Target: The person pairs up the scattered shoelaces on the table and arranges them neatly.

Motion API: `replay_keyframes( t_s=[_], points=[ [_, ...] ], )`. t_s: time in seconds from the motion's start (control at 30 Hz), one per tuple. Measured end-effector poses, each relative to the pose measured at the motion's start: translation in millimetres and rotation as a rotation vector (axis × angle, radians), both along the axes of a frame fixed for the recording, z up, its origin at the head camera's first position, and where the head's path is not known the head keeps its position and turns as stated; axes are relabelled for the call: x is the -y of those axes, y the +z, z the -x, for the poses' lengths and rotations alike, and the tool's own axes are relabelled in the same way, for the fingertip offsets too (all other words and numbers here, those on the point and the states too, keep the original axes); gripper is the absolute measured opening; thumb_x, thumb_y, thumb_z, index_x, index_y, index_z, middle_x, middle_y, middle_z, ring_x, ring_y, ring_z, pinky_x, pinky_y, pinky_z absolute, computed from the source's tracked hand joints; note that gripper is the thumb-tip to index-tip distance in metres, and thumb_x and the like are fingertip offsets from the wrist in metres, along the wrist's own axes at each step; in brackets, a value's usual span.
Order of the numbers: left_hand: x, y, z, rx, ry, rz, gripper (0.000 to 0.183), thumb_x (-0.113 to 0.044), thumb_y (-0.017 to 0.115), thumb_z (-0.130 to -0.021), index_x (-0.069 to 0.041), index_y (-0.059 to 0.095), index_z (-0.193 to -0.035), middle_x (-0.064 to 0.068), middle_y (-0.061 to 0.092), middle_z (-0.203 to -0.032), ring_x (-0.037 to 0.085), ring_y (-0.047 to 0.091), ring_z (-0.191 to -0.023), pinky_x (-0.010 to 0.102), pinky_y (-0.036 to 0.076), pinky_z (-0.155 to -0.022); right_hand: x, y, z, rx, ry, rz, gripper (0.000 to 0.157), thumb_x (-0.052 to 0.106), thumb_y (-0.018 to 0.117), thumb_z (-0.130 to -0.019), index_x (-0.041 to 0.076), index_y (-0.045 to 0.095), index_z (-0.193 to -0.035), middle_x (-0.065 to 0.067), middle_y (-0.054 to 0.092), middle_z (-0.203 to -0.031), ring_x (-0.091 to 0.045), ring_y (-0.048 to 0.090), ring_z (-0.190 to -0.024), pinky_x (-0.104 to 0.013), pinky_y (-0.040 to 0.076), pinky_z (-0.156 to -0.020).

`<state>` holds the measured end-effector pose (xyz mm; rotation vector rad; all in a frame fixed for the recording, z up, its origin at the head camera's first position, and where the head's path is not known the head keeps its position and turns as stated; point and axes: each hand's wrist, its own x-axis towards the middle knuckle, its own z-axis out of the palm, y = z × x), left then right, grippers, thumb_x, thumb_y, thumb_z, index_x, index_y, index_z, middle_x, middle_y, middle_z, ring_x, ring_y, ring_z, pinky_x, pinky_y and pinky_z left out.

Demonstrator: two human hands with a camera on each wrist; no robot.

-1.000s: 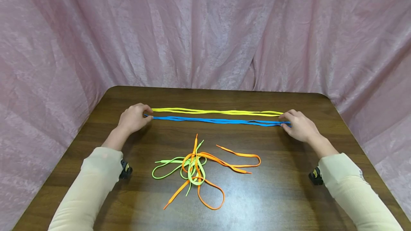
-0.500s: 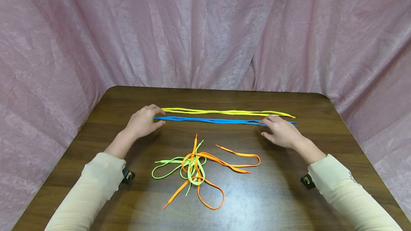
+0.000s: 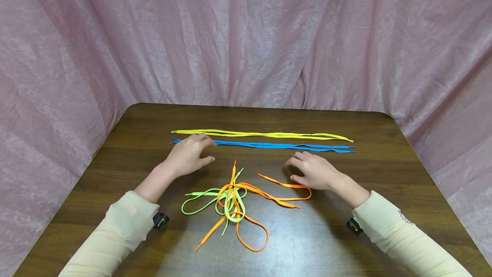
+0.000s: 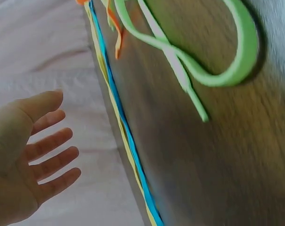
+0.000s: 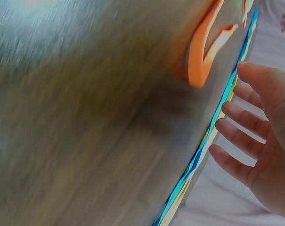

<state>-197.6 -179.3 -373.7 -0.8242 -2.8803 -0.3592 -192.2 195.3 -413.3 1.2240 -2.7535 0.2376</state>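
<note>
Yellow shoelaces (image 3: 265, 134) and, just nearer, blue shoelaces (image 3: 261, 145) lie stretched side by side across the table. My left hand (image 3: 188, 155) is over the left part of the blue laces, covering some of them in the head view; its fingers are spread and hold nothing, as the left hand (image 4: 34, 150) in the left wrist view shows. My right hand (image 3: 313, 170), relaxed and holding nothing, is just above the loop of the orange shoelaces (image 3: 296, 199). These lie tangled with light green shoelaces (image 3: 207, 193) between my hands.
The brown wooden table (image 3: 384, 243) has rounded far corners. A pink curtain (image 3: 246, 37) hangs behind it and at both sides. Dark wrist cameras sit below both sleeve cuffs.
Both hands have let go of the ends of the yellow and blue shoelaces and moved inward and nearer, toward the tangle. The straight laces stay in place, their ends now showing.
</note>
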Motion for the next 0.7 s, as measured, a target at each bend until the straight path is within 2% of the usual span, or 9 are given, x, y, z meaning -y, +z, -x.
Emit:
replay_keyframes(
  t_s=[0.2, 0.4, 0.7],
  points=[
    [-12, -1.0, -8.1, -0.015, -0.059, 0.009, 0.033, -0.028, 0.072, -0.078, -0.014, 0.065, -0.106, 0.003, 0.060, -0.110, 0.024, 0.058, -0.096, 0.039, 0.049, -0.072, 17, -5.7, -6.9, -0.016, 0.049, -0.016, 0.029, 0.030, 0.070, -0.078, 0.017, 0.063, -0.104, 0.003, 0.056, -0.092, -0.017, 0.055, -0.080, -0.033, 0.047, -0.066],
    [-23, 0.2, -15.4, -0.022, -0.110, 0.015, 0.030, -0.027, 0.073, -0.077, -0.015, 0.066, -0.104, 0.001, 0.061, -0.105, 0.022, 0.058, -0.092, 0.036, 0.048, -0.072, 31, -13.6, -10.7, -0.006, 0.079, -0.030, 0.025, 0.034, 0.068, -0.080, 0.019, 0.062, -0.098, 0.004, 0.055, -0.090, -0.015, 0.054, -0.081, -0.031, 0.046, -0.065],
    [-37, 3.6, -22.3, -0.020, -0.147, 0.069, 0.030, -0.029, 0.073, -0.078, -0.016, 0.066, -0.103, 0.001, 0.060, -0.105, 0.023, 0.058, -0.097, 0.038, 0.048, -0.081, 44, -18.7, -10.9, -0.056, 0.100, -0.033, 0.014, 0.022, 0.068, -0.080, 0.017, 0.056, -0.086, 0.005, 0.049, -0.081, -0.013, 0.047, -0.071, -0.026, 0.041, -0.059]
  ],
)
